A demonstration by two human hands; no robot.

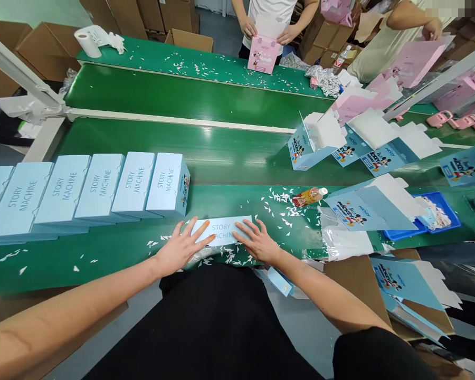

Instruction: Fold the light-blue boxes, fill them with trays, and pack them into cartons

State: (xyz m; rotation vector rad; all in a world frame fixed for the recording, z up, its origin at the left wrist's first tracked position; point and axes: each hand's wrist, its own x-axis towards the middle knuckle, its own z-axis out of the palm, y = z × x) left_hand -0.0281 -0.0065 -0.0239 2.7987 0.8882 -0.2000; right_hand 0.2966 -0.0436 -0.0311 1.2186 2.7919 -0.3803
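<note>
1. Six closed boxes [97,195] stood in a row, those in full view lettered "STORY MACHINE".
2. The left hand [179,250], fingers spread, pressed on one pale-blue carton [221,231] on the green table [114,248]; "STORY" was readable, "MACHINE" partly covered.
3. The right hand [261,244] touched its other end, open, not wrapped around it.
4. One bottle [309,197].
5. Three open blue boxes [352,142] grouped together: "MICKEY".

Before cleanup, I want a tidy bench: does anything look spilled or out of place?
Yes: loose white scraps litter the green bench near the held box, looking untidy, and a bottle beside them seems to lie on its side.
</note>
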